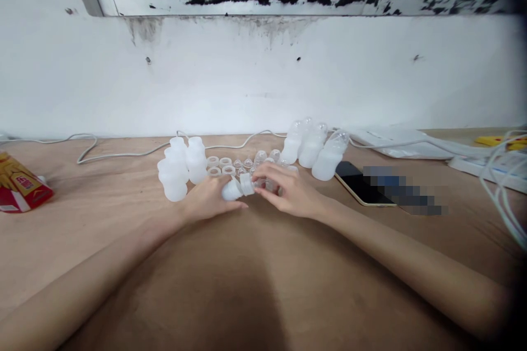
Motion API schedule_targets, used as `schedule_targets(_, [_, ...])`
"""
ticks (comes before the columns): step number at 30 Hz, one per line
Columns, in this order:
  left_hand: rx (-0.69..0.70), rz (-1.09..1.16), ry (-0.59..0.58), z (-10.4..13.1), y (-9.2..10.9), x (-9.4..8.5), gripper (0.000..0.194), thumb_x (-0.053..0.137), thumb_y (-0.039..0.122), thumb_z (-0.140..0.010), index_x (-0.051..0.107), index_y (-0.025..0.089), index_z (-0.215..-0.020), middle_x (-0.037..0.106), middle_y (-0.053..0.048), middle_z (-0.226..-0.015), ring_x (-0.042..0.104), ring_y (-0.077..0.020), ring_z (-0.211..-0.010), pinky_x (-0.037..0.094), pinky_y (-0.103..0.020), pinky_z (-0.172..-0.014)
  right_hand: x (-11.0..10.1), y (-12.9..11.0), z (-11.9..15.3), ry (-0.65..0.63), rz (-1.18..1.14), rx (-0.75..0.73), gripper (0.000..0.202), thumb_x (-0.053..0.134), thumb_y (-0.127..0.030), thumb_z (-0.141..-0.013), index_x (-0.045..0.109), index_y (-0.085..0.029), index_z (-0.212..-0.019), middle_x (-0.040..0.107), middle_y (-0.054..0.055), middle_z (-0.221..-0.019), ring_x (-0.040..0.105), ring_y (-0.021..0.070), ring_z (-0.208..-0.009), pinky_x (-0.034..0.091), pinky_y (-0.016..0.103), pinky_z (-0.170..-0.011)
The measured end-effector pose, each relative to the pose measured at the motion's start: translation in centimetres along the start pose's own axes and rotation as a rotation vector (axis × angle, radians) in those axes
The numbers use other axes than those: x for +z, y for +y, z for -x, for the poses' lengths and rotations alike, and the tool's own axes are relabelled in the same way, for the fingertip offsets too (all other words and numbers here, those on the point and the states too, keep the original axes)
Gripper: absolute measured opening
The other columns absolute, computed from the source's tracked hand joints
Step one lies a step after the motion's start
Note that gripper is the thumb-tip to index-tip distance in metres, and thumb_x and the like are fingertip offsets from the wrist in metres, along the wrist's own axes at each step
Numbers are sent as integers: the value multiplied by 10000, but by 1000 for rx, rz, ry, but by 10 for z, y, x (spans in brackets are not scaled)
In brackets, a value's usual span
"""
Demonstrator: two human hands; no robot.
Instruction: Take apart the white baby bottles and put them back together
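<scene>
My left hand (208, 197) is wrapped round a small white bottle (231, 190) lying on its side, its neck toward the right. At that neck, a whitish ring (246, 184) is pinched between the thumb and fingers of my right hand (288, 189). Behind my hands lie white rings (225, 162), small clear nipples (247, 163) and clear domed caps (261, 156). Several open white bottles (173, 181) stand to the left. On the right, several bottles with clear caps (327, 159) stand together.
A black phone (364, 184) lies right of the capped bottles beside a blurred patch. A red and yellow packet (22, 184) is at the far left. White cables (123, 154), a plastic bag (403, 144) and a power strip (489, 167) lie along the back and right.
</scene>
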State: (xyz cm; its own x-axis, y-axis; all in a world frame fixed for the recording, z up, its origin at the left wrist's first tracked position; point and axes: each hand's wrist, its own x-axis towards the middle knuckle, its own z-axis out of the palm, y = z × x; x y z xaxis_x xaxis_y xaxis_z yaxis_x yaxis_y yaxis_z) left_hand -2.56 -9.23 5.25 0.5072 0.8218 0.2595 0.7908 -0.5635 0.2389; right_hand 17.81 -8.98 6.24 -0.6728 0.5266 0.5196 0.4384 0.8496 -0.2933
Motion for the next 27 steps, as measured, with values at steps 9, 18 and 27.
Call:
schedule_targets(9, [4,16,-26,-5,-23,-43,402,598,487,-597,551,182,-855,573,-13,-846,520,-169,-757,383,-253,-642,13,4,5,-190,52,87,193,427,-221,-781,453,-179,-968,508,59,-935,497,123,-695,421,269,-650])
schedule_targets(18, [-112,-42,33,-2,-32,-65,320,565,402,-647,528,193,-886,568,-5,-866,519,-158,-795,385,-239,-649,21,7,7,-277,112,96,172,405,-231,-783,447,-168,-938,492,64,-920,486,125,-700,402,257,-636])
schedule_targets(27, [-73,-206,-101,1,-36,-64,361,526,432,-655,504,220,-946,514,-25,-1029,481,-202,-894,376,-280,-688,24,6,8,-246,53,160,161,411,-249,-782,423,-170,-922,503,56,-889,479,130,-718,386,251,-632])
